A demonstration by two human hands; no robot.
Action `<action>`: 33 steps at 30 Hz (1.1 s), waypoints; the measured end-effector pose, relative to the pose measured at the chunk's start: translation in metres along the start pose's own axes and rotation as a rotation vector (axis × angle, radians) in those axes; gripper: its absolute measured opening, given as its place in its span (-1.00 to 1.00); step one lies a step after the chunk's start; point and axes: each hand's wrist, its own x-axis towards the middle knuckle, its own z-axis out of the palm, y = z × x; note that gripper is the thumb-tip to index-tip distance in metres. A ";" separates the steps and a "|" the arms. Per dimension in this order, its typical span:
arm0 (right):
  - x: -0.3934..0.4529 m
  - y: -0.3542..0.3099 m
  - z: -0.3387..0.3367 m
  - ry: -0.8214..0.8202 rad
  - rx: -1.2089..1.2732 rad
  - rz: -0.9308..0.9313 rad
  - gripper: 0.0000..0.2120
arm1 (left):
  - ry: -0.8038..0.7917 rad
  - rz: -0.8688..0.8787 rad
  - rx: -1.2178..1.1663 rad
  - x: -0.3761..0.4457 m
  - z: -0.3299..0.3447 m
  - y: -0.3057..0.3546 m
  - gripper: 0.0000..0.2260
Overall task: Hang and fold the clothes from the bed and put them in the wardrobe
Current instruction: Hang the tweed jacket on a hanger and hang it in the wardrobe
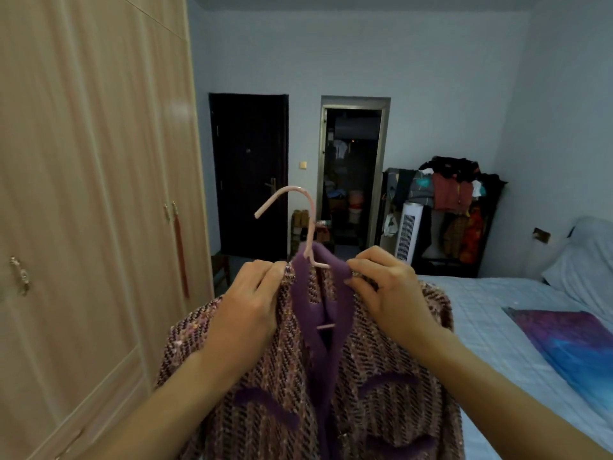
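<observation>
Nubby pink-and-purple tweed cardigan [381, 376] with a soft plain purple collar, draped on a thin pink hanger [306, 220], held up between wardrobe and bed. Left hand [245, 303] and right hand [388, 290] curled, pinching the collar edges either side of the hook. Closed pale woodgrain wardrobe [93, 161] left. Quilted bed [491, 313] right.

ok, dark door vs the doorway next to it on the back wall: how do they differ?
The dark door is shut; the doorway stands open, showing a dim, cluttered room behind.
The door has a handle on its right edge; no door leaf or handle shows in the doorway.
The doorway has a pale frame; the door's surround is as dark as the door.
Both are tall rectangles in the same pale blue back wall, with a switch between them.
</observation>
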 end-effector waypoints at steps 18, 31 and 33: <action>0.004 -0.055 0.053 0.036 0.082 0.181 -0.88 | -0.036 -0.116 0.051 -0.035 -0.065 -0.050 -0.78; 0.015 -0.076 0.119 -0.248 0.299 0.022 -0.87 | 0.072 -0.288 0.313 -0.087 -0.106 -0.073 -0.82; 0.018 -0.081 0.135 -0.249 0.374 -0.030 -0.86 | 0.052 -0.357 0.377 -0.095 -0.116 -0.070 -0.81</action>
